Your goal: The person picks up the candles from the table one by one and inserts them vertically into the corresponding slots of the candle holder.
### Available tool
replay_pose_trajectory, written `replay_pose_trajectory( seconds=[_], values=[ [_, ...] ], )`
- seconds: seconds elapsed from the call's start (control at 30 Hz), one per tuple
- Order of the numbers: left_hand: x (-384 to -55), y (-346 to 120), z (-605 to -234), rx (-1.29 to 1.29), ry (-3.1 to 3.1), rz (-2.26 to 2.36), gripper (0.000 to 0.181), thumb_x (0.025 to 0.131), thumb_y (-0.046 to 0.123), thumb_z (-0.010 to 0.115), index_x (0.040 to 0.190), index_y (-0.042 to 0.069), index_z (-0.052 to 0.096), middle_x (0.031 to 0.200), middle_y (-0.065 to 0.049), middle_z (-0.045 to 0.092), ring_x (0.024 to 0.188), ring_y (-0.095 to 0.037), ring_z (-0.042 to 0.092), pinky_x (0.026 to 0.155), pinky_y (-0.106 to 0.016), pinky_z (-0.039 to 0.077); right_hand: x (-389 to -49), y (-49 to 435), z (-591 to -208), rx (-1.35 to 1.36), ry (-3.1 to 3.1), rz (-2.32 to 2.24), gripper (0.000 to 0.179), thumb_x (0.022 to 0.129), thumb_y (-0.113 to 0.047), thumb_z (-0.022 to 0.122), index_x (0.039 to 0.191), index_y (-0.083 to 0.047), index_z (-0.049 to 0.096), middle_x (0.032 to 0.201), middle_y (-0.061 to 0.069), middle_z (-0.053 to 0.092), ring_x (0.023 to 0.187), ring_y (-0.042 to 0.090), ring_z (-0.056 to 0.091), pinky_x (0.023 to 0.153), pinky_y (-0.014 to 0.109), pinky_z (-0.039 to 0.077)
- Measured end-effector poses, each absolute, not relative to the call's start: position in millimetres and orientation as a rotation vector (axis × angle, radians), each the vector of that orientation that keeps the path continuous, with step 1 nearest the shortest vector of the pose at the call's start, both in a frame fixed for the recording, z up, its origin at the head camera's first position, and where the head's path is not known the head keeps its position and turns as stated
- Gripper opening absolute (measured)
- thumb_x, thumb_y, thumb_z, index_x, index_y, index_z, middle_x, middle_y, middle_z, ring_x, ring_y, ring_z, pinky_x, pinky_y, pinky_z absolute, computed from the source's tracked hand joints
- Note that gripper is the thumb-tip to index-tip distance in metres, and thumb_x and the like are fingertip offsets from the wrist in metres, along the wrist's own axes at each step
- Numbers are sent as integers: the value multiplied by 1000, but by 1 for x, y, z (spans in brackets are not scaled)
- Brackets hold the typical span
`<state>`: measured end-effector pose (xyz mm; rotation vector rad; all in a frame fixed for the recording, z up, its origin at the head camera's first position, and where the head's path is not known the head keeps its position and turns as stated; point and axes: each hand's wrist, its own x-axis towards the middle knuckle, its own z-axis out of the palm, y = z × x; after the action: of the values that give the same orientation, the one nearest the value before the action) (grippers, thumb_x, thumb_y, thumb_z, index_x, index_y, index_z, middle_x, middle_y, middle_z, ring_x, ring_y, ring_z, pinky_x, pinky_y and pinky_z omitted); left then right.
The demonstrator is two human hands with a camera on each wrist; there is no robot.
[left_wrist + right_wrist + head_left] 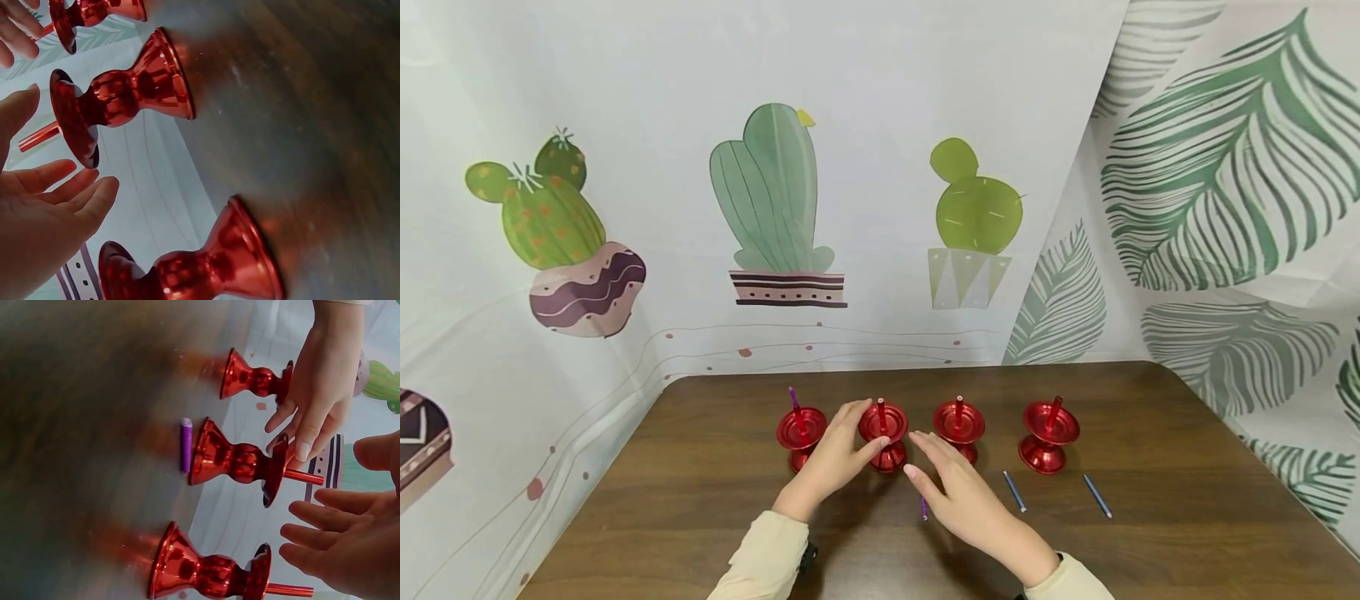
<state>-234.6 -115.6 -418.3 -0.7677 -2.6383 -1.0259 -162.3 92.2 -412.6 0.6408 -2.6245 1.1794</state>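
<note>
Four-in-a-row is too exact to count here, so several shiny red candle holders stand across the table, each with a thin upright tube. My left hand [831, 462] has its thumb and fingers spread about the dish of the second holder from the left [889, 457], fingertips right at the rim. To its right my right hand [961, 500] hovers with relaxed fingers, holding nothing, between that holder and the third one [973, 428]. A thin purple candle [924, 507] lies on the table by the right thumb. Another purple candle [793, 400] stands in the leftmost holder [799, 430].
The rightmost holder [1043, 455] stands beyond the right hand. Two thin blue candles, one nearer [1014, 492] and one farther right [1097, 497], lie on the brown wooden table [692, 467]. A cloth with printed cacti [880, 167] hangs behind.
</note>
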Motion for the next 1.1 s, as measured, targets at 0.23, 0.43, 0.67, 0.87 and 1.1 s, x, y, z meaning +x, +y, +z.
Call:
replay_pose_trajectory(
  seconds=[0.23,0.43,0.67,0.87,1.1],
  values=[
    [-238,-115,-421,-745,-2676,-1046,67,89,29,69,137,-10,43,135,-23,48,124,-35,50,101,-48,42,-163,90,-420,636,-2681,1054,52,97,-30,57,138,2,48,142,20,46,135,41,35,106,60,30],
    [-238,-114,-421,-719,-2730,-1060,70,90,33,68,138,-11,41,135,-24,47,123,-36,51,100,-49,43,-164,89,-424,630,-2746,1011,55,98,-31,56,138,4,46,143,24,43,136,43,33,105,63,29],
    [-239,-114,-420,-700,-2756,-1073,70,89,32,69,137,-11,41,133,-24,48,121,-35,52,99,-48,45,-163,87,-426,615,-2779,974,57,98,-31,56,138,7,45,143,27,41,135,46,32,104,65,28],
    [-241,-113,-421,-709,-2758,-1066,69,89,30,70,135,-12,41,129,-23,50,117,-34,54,97,-47,46,-161,86,-430,586,-2801,898,57,97,-29,58,137,9,45,141,30,42,134,47,34,105,63,29],
    [-241,-113,-421,-709,-2755,-1062,69,89,31,70,135,-12,42,128,-23,50,116,-34,55,96,-46,47,-160,86,-432,545,-2847,832,59,97,-32,57,137,9,44,142,31,40,132,51,34,103,65,30]
  ],
)
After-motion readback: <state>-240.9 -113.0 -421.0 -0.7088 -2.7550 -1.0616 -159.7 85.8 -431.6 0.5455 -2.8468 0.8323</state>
